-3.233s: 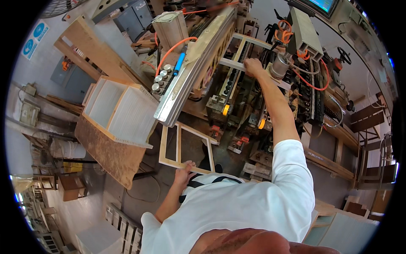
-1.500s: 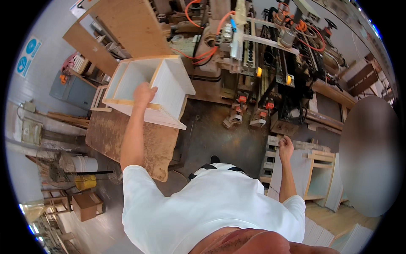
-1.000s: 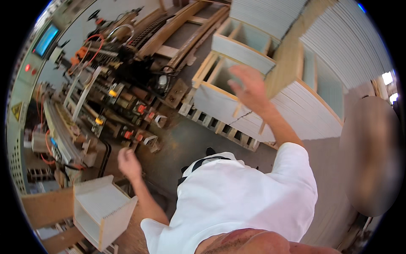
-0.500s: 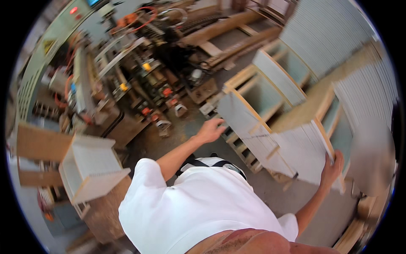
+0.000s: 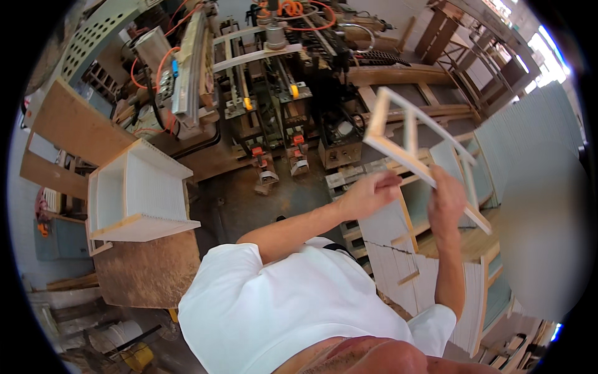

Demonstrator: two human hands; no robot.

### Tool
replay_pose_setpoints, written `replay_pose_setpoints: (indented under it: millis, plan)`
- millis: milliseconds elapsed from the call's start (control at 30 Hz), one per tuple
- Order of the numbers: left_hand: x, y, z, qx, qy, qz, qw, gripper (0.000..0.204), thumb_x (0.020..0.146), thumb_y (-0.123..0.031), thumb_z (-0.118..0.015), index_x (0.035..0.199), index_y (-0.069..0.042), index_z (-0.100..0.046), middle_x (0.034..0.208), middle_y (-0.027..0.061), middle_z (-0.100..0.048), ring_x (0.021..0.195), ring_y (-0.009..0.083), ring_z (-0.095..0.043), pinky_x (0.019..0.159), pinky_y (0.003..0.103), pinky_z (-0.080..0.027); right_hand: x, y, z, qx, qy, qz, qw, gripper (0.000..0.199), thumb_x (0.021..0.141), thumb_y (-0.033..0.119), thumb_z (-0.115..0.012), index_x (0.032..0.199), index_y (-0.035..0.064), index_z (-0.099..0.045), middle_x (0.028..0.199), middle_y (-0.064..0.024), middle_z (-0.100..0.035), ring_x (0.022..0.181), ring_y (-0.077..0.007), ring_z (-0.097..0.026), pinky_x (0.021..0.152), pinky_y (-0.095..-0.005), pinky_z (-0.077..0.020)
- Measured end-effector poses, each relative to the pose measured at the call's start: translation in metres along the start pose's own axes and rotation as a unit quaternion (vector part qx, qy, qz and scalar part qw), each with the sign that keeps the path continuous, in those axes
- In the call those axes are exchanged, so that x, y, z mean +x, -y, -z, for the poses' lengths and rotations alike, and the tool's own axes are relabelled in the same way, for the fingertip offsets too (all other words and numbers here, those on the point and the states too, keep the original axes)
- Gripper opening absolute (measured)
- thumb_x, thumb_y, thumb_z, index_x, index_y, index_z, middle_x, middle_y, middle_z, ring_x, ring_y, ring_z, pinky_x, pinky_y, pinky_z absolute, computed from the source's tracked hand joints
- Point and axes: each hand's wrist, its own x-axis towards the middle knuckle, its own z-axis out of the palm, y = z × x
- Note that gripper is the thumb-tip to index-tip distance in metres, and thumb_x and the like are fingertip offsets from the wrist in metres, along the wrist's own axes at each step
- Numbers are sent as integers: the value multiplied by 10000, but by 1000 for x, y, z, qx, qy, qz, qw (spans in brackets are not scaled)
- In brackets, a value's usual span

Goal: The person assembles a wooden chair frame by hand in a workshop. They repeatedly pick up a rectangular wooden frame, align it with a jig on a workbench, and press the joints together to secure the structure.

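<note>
My right hand [image 5: 447,202] is wrapped round one rail of a white-painted wooden frame [image 5: 398,148] with bare wood inner edges and a crossbar. The frame is held tilted above the stacked pieces. Close to its lower left side, my left hand [image 5: 372,194] is raised with the fingers loosely bent, and nothing shows in it; the fingers are slightly blurred. Below both hands stand white wooden box-like units [image 5: 383,243] with grooved faces and wood edges, resting on a wooden pallet [image 5: 341,182].
At left, a white open box unit [image 5: 140,196] sits on a brown board-topped table [image 5: 143,268]. Ahead stands a machine with metal rails and orange clamps [image 5: 258,151]. Tall stacks of grey-white panels [image 5: 529,131] rise at right. A grey blur covers the right edge.
My right hand has left the edge of the unit at right and now holds up the white frame. My left hand has moved right towards it, and the view has turned.
</note>
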Motion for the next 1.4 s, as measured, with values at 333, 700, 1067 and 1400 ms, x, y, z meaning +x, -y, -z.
replay_pose_setpoints:
  millis: [333, 700, 1067, 1400]
  plan:
    - [-36, 0, 195, -362, -272, -4, 891, 330, 983, -211, -496, 1220, 17, -529, 1200, 132, -608, 1141, 275, -584, 980, 422, -492, 105, 119, -172, 238, 103, 75, 963, 410, 740, 77, -678, 1143, 59, -604, 944, -87, -644, 822, -270, -589, 724, -380, -454]
    - [-48, 8, 357, -360, -350, -89, 860, 375, 986, -210, -503, 1273, 29, -467, 1257, 141, -572, 1224, 304, -518, 1056, 491, -415, 186, 154, -314, 317, 82, 122, 937, 317, 801, 188, -692, 1096, 86, -638, 989, -66, -653, 871, -262, -580, 728, -377, -429]
    - [-40, 4, 403, -343, -390, -106, 848, 399, 992, -206, -487, 1303, 42, -452, 1321, 147, -520, 1253, 294, -484, 1083, 491, -382, 228, 166, -375, 364, 97, 144, 915, 300, 804, 182, -691, 1080, 73, -651, 1020, -85, -651, 920, -284, -583, 798, -396, -436]
    - [9, -8, 462, -322, -435, -140, 829, 396, 1004, -258, -465, 1280, 25, -431, 1297, 172, -524, 1266, 307, -467, 1088, 476, -376, 293, 159, -437, 351, 64, 189, 915, 290, 804, 146, -669, 1076, 55, -626, 1019, -83, -644, 964, -283, -560, 829, -395, -415]
